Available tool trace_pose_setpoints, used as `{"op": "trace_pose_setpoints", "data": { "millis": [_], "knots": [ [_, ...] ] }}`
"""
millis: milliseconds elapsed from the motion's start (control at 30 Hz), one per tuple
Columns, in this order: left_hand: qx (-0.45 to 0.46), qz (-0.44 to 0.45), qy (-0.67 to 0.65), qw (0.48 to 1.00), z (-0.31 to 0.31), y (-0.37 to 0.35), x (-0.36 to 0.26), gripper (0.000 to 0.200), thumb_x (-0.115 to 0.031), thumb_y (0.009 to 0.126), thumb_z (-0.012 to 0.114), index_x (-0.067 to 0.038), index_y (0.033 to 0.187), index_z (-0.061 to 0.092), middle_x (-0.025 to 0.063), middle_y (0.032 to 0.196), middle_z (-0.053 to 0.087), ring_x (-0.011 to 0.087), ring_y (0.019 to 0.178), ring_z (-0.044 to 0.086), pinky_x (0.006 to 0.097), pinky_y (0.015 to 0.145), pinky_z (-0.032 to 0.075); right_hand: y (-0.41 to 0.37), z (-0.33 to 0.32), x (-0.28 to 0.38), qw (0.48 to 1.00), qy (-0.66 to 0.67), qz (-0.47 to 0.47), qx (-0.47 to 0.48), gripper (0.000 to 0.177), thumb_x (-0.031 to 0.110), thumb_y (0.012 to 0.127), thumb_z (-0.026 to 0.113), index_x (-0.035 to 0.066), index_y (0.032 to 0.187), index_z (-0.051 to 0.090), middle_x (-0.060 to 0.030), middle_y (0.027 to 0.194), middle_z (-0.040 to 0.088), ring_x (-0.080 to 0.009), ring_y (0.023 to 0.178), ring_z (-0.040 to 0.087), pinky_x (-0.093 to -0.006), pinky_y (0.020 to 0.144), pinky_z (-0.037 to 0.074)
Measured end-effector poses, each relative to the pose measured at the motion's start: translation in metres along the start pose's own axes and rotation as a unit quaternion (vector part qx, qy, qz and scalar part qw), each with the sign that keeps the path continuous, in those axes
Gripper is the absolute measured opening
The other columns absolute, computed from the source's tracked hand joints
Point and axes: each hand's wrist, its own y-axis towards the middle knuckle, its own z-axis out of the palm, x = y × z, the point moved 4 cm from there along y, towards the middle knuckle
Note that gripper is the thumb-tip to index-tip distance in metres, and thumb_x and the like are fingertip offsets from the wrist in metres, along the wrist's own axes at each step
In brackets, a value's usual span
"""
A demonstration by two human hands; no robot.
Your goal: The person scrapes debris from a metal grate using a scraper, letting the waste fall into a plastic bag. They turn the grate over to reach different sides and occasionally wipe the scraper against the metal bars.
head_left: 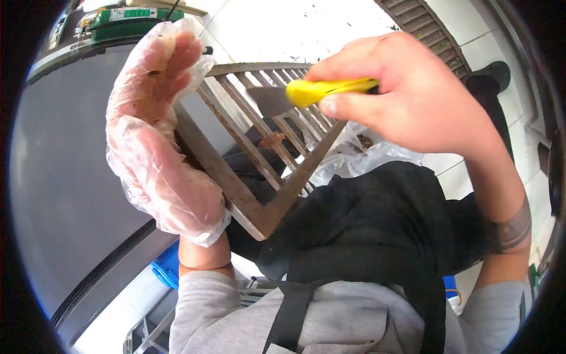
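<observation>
scraping the grate (247,177) with my knife (306,93)
gloved left hand (159,153) braces the grate open-palmed; right hand (407,100) grips the knife; next stroke, i'd say, needs a flat blade.

Bright, even daylight; the white tiled floor (306,29) is nearly blown out; shadows soft; strong fisheye bending with a black vignette at the corners; the near grey sleeves (218,312) slightly soft.

The green box (132,22) bears a white label (140,13), too blurred to read.
</observation>
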Motion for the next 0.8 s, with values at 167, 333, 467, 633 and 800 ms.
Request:
{"op": "trace_pose_setpoints", "data": {
  "millis": [167,333,467,633,800],
  "knots": [
    [-0.05,-0.005,0.002,0.999,0.006,0.0,-0.002,0.071,-0.056,0.106,0.039,0.006,0.14,0.052,0.0241,0.136,0.063,0.0334,0.124,0.063,0.0408,0.11,0.046,0.017,-0.003,0.015,0.963,0.013,0.204,0.178,0.023,0.011,0.085,0.072,-0.005,0.1,0.076,-0.0195,0.082,0.073,-0.0264,0.072,0.071,-0.0359,0.072,0.055],
    [-0.011,0.017,0.002,1.0,0.01,0.001,-0.006,0.07,-0.055,0.107,0.039,0.006,0.141,0.051,0.025,0.136,0.062,0.0342,0.125,0.063,0.0418,0.11,0.046,0.011,-0.006,0.008,0.992,0.01,0.111,0.064,0.023,0.011,0.084,0.072,-0.005,0.101,0.076,-0.0185,0.082,0.073,-0.0255,0.072,0.071,-0.0352,0.07,0.055],
    [-0.018,0.019,0.012,1.0,0.014,0.001,-0.007,0.07,-0.054,0.107,0.037,0.006,0.141,0.051,0.0249,0.136,0.063,0.0345,0.125,0.063,0.0419,0.11,0.045,0.012,-0.037,0.031,0.962,0.167,0.101,0.193,0.015,0.012,0.082,0.066,-0.002,0.08,0.071,-0.0182,0.072,0.068,-0.037,0.069,0.068,-0.0441,0.06,0.053],
    [-0.061,0.01,-0.002,0.998,0.018,0.003,-0.01,0.07,-0.057,0.105,0.043,0.005,0.136,0.057,0.022,0.129,0.067,0.0317,0.119,0.067,0.0396,0.107,0.046,0.007,-0.012,0.007,0.977,0.022,0.138,0.161,0.026,0.014,0.086,0.071,-0.005,0.104,0.075,-0.0156,0.077,0.071,-0.0217,0.068,0.067,-0.0344,0.067,0.053],
    [0.05,0.034,-0.015,0.998,0.004,0.016,0.006,0.07,-0.054,0.108,0.038,0.006,0.14,0.052,0.0248,0.134,0.064,0.0353,0.122,0.065,0.0431,0.11,0.045,0.005,-0.002,0.006,0.974,0.008,0.198,0.109,0.024,0.015,0.087,0.072,-0.005,0.1,0.076,-0.0099,0.07,0.067,-0.0141,0.063,0.06,-0.0319,0.063,0.049]
  ]
}}
